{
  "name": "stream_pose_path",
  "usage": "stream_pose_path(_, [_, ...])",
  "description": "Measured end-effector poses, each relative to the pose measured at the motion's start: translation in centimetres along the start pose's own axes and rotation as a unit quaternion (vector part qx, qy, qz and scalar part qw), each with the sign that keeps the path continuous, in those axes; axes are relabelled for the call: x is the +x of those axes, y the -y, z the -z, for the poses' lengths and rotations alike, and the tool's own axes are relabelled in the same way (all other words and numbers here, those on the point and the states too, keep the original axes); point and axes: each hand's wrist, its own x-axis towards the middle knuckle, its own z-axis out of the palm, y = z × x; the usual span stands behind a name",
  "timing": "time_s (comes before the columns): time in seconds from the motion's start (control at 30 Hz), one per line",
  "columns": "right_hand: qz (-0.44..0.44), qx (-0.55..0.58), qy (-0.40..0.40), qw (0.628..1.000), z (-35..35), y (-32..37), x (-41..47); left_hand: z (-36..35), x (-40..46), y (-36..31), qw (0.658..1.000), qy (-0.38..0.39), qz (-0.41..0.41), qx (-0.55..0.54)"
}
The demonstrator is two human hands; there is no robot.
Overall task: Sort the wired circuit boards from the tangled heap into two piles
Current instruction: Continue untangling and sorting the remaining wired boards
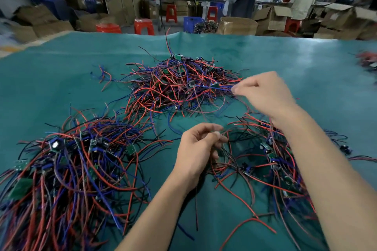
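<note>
A tangled heap (179,85) of small green circuit boards with red, blue and black wires lies mid-table. My right hand (265,91) is at the heap's right edge, fingertips pinched on a blue wire leading to a small board (214,86). My left hand (199,149) hovers nearer me, fingers closed on a small wired board whose red and black wires hang below. A large pile (67,169) of wired boards sits at the near left. A second pile (273,161) lies at the near right, partly hidden under my right forearm.
The teal mat (295,63) covers the table up to its far edge. More wired parts (368,61) lie blurred at the far right. Beyond the table are red stools, cardboard boxes, blue crates and seated people.
</note>
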Motion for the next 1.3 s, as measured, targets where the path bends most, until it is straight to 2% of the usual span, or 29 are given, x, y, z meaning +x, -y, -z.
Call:
stream_pose_path(0.13, [0.007, 0.029, 0.017, 0.999, 1.5, -0.2, -4.7, 0.0, 0.1, -0.1, 1.000, 0.008, 0.003, -0.013])
stream_pose_path(0.27, [0.069, -0.113, -0.021, 0.991, -1.0, -0.9, -8.8, 0.0, 0.1, 0.0, 1.000, 0.019, 0.008, -0.002])
stream_pose_path(0.37, [0.055, -0.152, -0.016, 0.987, -2.4, -1.7, -9.7, -0.1, 0.2, 0.2, 0.999, 0.027, 0.013, 0.011])
stream_pose_path(0.53, [-0.016, 0.035, -0.125, 0.991, -1.0, -3.0, -8.8, 0.1, 0.2, 0.3, 0.999, 0.019, 0.002, 0.033])
stream_pose_path(0.57, [-0.038, 0.110, -0.138, 0.984, -0.9, -3.1, -8.5, 0.1, 0.2, 0.4, 0.999, 0.018, 0.000, 0.033])
stream_pose_path(0.63, [-0.071, 0.298, -0.131, 0.943, -1.0, -2.8, -8.3, 0.1, 0.2, 0.4, 0.999, 0.021, 0.001, 0.029])
stream_pose_path(0.67, [-0.079, 0.359, -0.112, 0.923, -1.0, -2.8, -8.4, 0.1, 0.2, 0.4, 0.999, 0.023, 0.003, 0.023])
stream_pose_path(0.73, [-0.053, 0.390, -0.025, 0.919, -0.9, -2.5, -8.8, 0.1, 0.2, 0.4, 1.000, 0.023, 0.003, 0.005])
stream_pose_path(0.8, [0.012, 0.366, 0.103, 0.925, -1.1, -1.8, -9.4, 0.1, 0.3, 0.3, 1.000, 0.013, 0.002, -0.011])
stream_pose_path(0.87, [0.047, 0.306, 0.191, 0.931, -1.6, -1.3, -9.8, 0.0, 0.4, 0.3, 1.000, -0.009, 0.013, -0.021])
stream_pose_path(1.0, [0.061, 0.203, 0.222, 0.952, -2.5, -1.5, -10.0, 0.2, 0.7, 0.1, 0.996, -0.029, 0.027, -0.079])
stream_pose_path(1.17, [0.056, 0.222, 0.350, 0.908, -2.2, -1.7, -10.3, 0.2, 0.3, 0.3, 0.999, 0.001, 0.017, -0.028])
stream_pose_path(1.3, [0.043, 0.236, 0.391, 0.889, -2.1, -1.3, -10.5, 0.2, 0.1, -0.1, 0.998, 0.023, 0.024, -0.045])
